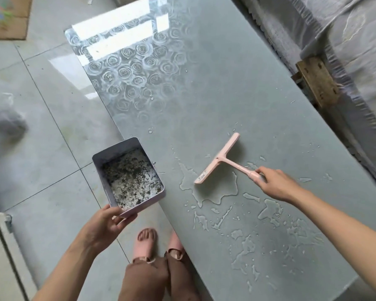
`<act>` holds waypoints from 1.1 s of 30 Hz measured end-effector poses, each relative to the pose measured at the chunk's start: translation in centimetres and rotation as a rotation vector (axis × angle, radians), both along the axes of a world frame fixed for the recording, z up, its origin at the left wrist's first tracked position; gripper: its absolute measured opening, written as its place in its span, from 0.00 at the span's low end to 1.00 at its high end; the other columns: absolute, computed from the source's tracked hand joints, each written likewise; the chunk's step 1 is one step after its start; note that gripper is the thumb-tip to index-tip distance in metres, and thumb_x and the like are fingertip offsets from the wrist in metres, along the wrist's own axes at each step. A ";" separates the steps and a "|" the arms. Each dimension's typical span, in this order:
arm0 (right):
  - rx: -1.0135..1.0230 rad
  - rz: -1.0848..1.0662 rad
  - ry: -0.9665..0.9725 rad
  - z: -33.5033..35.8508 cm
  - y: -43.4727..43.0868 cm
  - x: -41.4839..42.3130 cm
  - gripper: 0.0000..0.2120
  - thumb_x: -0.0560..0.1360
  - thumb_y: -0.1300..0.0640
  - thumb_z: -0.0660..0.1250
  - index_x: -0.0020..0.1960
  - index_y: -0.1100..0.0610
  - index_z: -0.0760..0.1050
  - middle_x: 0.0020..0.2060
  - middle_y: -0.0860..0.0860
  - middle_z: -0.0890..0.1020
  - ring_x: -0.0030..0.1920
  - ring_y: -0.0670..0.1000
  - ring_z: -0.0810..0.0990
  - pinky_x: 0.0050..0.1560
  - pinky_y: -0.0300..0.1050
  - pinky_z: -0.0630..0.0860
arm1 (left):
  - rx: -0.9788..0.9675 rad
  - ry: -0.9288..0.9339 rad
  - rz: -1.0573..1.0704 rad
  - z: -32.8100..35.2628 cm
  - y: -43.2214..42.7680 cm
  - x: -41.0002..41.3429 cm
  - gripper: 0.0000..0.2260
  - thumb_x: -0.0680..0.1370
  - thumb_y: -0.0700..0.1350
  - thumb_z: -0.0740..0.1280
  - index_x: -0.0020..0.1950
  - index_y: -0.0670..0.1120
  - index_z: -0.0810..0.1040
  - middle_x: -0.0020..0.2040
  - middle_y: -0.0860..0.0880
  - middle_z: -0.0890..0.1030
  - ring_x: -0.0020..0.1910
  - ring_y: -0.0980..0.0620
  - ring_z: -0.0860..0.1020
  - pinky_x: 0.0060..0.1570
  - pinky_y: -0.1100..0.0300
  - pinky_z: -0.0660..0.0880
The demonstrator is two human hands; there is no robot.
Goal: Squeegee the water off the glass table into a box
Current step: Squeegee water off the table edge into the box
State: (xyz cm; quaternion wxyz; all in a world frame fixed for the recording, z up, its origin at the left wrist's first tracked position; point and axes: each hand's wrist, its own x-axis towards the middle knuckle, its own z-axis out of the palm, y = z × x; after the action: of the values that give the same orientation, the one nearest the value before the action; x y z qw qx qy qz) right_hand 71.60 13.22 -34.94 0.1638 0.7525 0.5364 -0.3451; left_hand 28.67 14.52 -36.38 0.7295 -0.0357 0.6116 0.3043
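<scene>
Where water [217, 192] pools, glass table [226, 94] borders tiled floor [41, 159].

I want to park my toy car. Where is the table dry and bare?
Mostly dry glass lies beyond the squeegee, up to the rose pattern on the glass table. Nearer, around the right hand, puddles crowd it. The left hand holds the box at the edge.

Squeegee [220, 160] in right hand [277, 184]; box [115, 148], left hand [104, 224]

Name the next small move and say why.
Probably drag the squeegee through the puddle toward the box: the right hand grips its handle, the blade is at the puddle, and the left hand holds the box at the table edge.
</scene>
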 end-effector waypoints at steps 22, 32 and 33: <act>0.108 0.369 -0.223 3.9 -2.1 2.9 0.08 0.79 0.40 0.55 0.50 0.42 0.69 0.49 0.43 0.80 0.51 0.49 0.78 0.50 0.47 0.61 | -0.119 0.137 -0.099 -5.8 -6.8 -5.1 0.13 0.74 0.22 0.54 0.45 0.39 0.70 0.48 0.41 0.72 0.45 0.45 0.73 0.33 0.54 0.82; 0.227 0.309 -0.135 0.5 0.1 6.6 0.08 0.73 0.40 0.65 0.45 0.43 0.79 0.35 0.50 0.82 0.40 0.57 0.81 0.41 0.46 0.66 | -0.207 0.226 -0.033 -11.7 -8.7 -2.9 0.28 0.74 0.21 0.54 0.72 0.36 0.60 0.56 0.40 0.71 0.52 0.44 0.71 0.57 0.47 0.73; 0.224 0.301 -0.125 -0.1 0.1 6.6 0.08 0.73 0.41 0.66 0.45 0.43 0.80 0.35 0.51 0.82 0.40 0.58 0.81 0.40 0.46 0.66 | -0.211 0.242 -0.019 -12.3 -8.9 -2.7 0.28 0.74 0.21 0.54 0.72 0.37 0.61 0.54 0.41 0.71 0.49 0.46 0.72 0.57 0.47 0.73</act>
State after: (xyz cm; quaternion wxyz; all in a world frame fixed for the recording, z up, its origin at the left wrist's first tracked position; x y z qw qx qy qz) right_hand 78.24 13.31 -35.08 0.1616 0.6975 0.6666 -0.2073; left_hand 25.97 5.58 -48.63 0.6456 -0.0692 0.7238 0.2335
